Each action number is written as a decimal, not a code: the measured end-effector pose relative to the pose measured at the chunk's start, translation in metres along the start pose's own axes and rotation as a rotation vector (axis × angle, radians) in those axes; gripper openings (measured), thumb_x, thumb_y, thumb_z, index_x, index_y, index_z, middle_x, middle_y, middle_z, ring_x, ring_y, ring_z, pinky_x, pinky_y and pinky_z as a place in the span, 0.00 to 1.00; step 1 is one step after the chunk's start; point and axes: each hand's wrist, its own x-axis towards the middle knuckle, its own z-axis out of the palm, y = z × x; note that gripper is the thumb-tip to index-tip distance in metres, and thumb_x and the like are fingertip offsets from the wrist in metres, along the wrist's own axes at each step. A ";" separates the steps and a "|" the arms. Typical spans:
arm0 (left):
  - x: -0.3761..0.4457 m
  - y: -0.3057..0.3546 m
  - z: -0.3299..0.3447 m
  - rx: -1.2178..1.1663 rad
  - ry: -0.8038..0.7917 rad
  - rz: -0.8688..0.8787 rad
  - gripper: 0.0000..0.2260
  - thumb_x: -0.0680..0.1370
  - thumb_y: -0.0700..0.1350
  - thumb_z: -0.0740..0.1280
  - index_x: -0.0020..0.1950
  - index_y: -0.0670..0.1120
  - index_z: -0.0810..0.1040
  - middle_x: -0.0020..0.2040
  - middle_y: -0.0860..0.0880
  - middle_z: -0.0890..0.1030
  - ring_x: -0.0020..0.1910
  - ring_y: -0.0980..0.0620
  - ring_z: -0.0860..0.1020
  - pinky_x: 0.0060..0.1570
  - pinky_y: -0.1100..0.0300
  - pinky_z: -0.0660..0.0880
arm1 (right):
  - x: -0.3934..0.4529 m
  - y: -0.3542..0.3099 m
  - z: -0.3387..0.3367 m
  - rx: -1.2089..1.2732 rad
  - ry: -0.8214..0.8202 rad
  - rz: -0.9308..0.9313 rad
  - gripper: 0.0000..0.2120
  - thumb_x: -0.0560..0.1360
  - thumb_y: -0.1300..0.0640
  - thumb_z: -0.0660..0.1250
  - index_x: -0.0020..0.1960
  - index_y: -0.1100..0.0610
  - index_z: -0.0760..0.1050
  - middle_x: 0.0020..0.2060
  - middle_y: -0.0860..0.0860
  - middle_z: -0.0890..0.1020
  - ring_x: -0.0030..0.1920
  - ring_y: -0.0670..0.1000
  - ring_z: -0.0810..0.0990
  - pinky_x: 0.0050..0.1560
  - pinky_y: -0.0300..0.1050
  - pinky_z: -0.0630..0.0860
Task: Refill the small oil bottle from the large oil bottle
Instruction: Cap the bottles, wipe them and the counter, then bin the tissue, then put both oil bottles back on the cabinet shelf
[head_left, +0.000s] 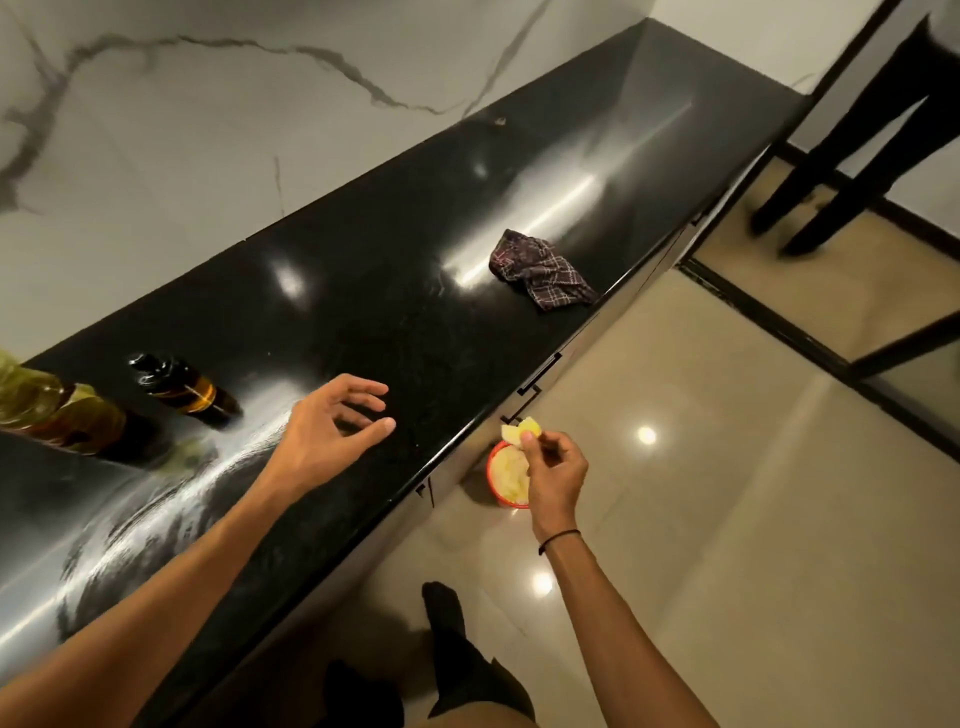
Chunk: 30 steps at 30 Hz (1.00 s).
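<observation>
A crumpled checked cloth (543, 270) lies far along the black worktop (395, 291), near its front edge and well apart from everything else. Smeared streaks shine on the worktop surface in front of the bottles. Down on the floor (727, 467), just beside the cabinet front, stands a small red-rimmed bin (501, 475) with pale scraps inside. My right hand (553, 467) hovers over that bin, off the worktop edge, with thumb and fingers pinched on a small yellowish-white scrap (522, 430). A thin dark band circles that wrist.

My left hand (332, 423) floats above the worktop, fingers spread and loosely curled, holding nothing. Nothing stands between it and the bottles. The small oil bottle (187, 389), dark amber with a black top, sits on the worktop near and to the left of that hand, not touching it. The large oil bottle (57, 410), clear with yellowish oil, is further left at the picture's edge, just beside the small one.
</observation>
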 end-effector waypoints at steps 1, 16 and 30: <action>0.002 0.000 -0.002 0.006 0.016 0.001 0.16 0.75 0.46 0.81 0.60 0.56 0.84 0.52 0.55 0.87 0.43 0.55 0.86 0.48 0.52 0.85 | 0.010 0.003 -0.003 -0.013 0.015 0.000 0.05 0.77 0.58 0.75 0.50 0.59 0.82 0.45 0.54 0.84 0.48 0.53 0.82 0.51 0.51 0.82; 0.016 0.009 -0.027 0.090 0.128 0.030 0.14 0.76 0.44 0.80 0.59 0.50 0.84 0.50 0.49 0.87 0.39 0.55 0.85 0.45 0.53 0.84 | 0.094 0.094 -0.011 -0.199 0.209 0.544 0.28 0.75 0.49 0.77 0.69 0.61 0.73 0.63 0.61 0.80 0.62 0.63 0.80 0.62 0.54 0.78; 0.006 0.007 -0.043 0.012 0.213 0.004 0.08 0.77 0.46 0.79 0.54 0.52 0.86 0.44 0.52 0.87 0.40 0.49 0.85 0.45 0.46 0.86 | 0.022 0.027 0.025 -0.090 0.111 0.398 0.08 0.75 0.63 0.74 0.45 0.52 0.78 0.53 0.53 0.83 0.55 0.58 0.81 0.60 0.58 0.81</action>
